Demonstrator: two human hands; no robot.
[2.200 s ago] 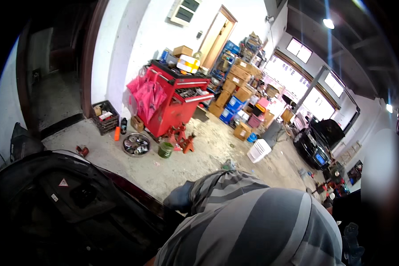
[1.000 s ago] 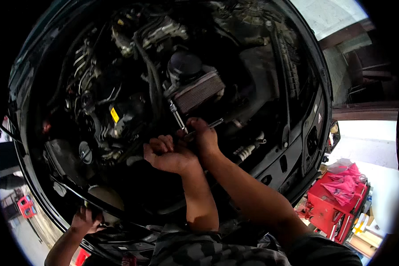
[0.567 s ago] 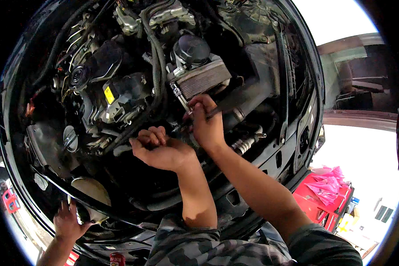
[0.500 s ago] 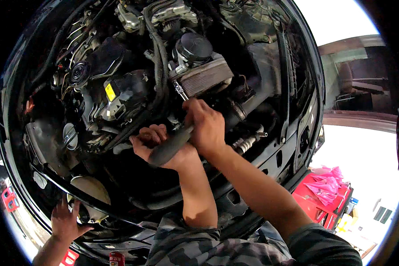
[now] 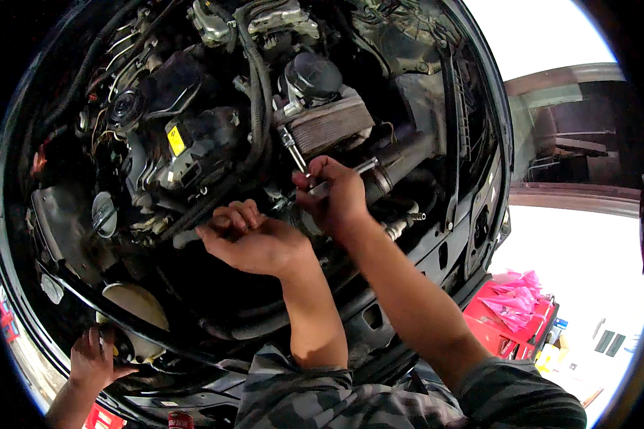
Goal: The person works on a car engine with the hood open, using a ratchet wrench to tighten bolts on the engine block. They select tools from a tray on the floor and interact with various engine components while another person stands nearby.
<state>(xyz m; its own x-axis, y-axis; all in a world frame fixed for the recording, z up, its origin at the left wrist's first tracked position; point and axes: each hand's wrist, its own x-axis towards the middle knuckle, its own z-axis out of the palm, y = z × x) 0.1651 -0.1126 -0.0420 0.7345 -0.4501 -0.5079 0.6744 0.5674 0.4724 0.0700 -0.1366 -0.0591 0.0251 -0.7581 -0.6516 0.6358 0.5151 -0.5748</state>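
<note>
In the open engine bay, my right hand (image 5: 336,193) is shut on a silver ratchet wrench (image 5: 366,165), its handle angled up to the right. A silver socket extension (image 5: 293,150) runs from that hand up to the base of a finned metal block (image 5: 329,129), beneath a round black-capped housing (image 5: 311,75). My left hand (image 5: 247,236) is just left of and below my right one, palm up, fingers loosely half-curled, thumb apart, holding nothing visible. Black hoses (image 5: 256,107) run beside the block.
Another person's hand (image 5: 96,357) is at the lower left by a pale reservoir (image 5: 137,311). A black plastic cover with a yellow label (image 5: 176,141) is left. The car's front rim (image 5: 444,264) curves right, with a red tool chest (image 5: 486,322) and pink bags (image 5: 515,293) beyond.
The view swung from the workshop down into the engine bay. Since the last frame, the blurred wrench handle swung from over my left hand to upper right; my left hand shifted slightly left.
</note>
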